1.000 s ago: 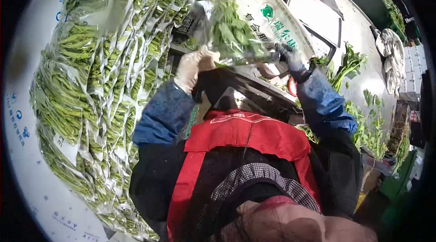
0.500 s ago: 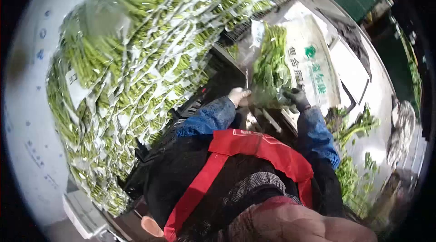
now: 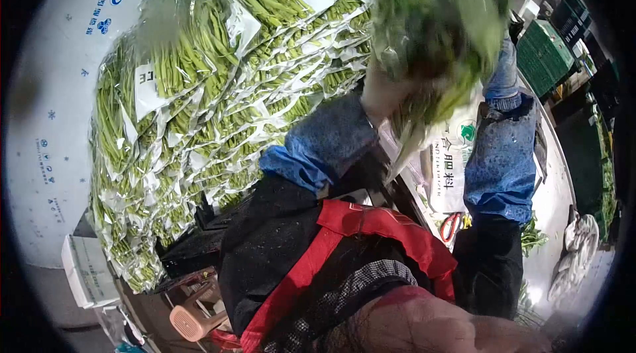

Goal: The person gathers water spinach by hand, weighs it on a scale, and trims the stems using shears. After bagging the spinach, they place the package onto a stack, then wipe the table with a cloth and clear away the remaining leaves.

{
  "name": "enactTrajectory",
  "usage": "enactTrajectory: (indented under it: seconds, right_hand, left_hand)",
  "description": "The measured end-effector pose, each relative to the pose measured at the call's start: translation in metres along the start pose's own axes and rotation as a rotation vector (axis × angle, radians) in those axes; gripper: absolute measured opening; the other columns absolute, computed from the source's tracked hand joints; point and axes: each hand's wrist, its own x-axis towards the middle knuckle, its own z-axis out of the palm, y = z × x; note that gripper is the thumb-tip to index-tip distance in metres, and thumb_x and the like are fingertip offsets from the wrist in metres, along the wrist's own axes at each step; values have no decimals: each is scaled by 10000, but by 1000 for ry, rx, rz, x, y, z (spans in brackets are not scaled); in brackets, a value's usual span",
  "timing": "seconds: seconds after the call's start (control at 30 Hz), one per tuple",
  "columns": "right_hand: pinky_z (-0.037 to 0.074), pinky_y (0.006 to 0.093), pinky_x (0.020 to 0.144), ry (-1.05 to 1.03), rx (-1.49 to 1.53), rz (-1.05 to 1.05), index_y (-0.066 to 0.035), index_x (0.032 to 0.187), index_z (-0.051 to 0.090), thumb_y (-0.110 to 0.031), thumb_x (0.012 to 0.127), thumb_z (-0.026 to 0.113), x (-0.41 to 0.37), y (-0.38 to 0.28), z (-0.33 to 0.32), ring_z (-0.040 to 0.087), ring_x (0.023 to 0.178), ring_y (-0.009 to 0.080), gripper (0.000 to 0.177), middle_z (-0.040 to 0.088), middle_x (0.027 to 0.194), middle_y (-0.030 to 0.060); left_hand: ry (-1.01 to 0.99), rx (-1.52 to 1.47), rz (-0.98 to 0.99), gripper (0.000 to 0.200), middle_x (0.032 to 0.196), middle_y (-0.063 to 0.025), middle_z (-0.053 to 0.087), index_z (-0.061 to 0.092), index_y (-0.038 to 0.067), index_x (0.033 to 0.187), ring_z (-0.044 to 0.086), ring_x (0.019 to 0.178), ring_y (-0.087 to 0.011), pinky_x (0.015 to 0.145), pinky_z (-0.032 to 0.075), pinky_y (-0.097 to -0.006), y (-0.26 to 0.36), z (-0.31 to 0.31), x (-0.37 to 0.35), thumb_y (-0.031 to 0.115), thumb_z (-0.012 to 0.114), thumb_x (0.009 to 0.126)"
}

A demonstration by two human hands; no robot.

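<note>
A bagged bunch of green vegetables (image 3: 444, 28) is lifted high in front of me, blurred by motion. My left hand (image 3: 386, 91) grips its lower left side, with the fingers partly hidden behind the leaves. The right sleeve reaches up to the bunch's right side, where my right hand is hidden. Below the bunch, a printed white sack (image 3: 447, 174) lies on the work surface. Many more bagged bunches (image 3: 218, 114) are piled in layers at the left.
Red-handled scissors (image 3: 450, 227) lie near the sack's lower edge. A pale cloth (image 3: 575, 257) is on the right of the table. Green crates (image 3: 543, 58) stand at the upper right. An orange-pink stool (image 3: 192, 318) and a white box (image 3: 89, 272) are at the lower left.
The bagged bunch has risen off the sack toward the camera, and both arms have moved up with it. The scissors have come into view, and the view has shifted.
</note>
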Motion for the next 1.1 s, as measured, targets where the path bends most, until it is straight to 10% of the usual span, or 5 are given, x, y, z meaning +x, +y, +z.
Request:
enactTrajectory:
  seconds: [0.07, 0.33, 0.57, 0.8, 1.1]
  right_hand:
    - [350, 341, 956, -608, -436, -754, -14, 1280, 335, -219, 928, 299, 48, 30, -54, 443, 1129, 222, 409, 415, 1266, 132]
    - [423, 283, 809, -472, -445, 121, 0, 1175, 460, -375, 883, 430, 19, 107, -200, 543, 945, 176, 476, 540, 1118, 101]
    - [364, 366, 903, 208, -1249, -334, 65, 1211, 373, -398, 712, 660, 8, 153, -347, 459, 1068, 327, 739, 473, 1135, 258]
    - [391, 340, 875, 101, -1493, 439, 84, 1285, 175, -429, 596, 744, 14, 217, -491, 533, 961, 316, 1030, 540, 1068, 204]
    - [472, 269, 704, 289, -462, 86, 48, 1049, 537, -83, 760, 605, 3, 161, -351, 585, 777, 154, 324, 614, 895, 98]
  left_hand:
    - [-26, 464, 14, 339, 977, -78, 583, 518, 64, 1111, 555, 917, -200, 829, 459, -287, 52, -5, 49, 82, 573, 777]
    - [69, 1019, -245, 498, 1116, -150, 532, 445, 22, 1173, 514, 1032, -246, 902, 397, -338, 97, -40, 0, 245, 611, 759]
    - [98, 1652, -467, 393, 1172, -136, 497, 475, 50, 1179, 469, 1089, -230, 896, 396, -331, 82, -300, 321, 187, 534, 815]
    - [-192, 2782, -38, 720, 1268, -188, 393, 387, 13, 1239, 253, 1249, -293, 1022, 209, -376, 77, -139, 239, 455, 600, 711]
    - [-990, 1128, 105, 537, 1267, -200, 385, 446, 28, 1205, 320, 1195, -321, 1017, 218, -400, -129, -25, 60, 186, 623, 724]
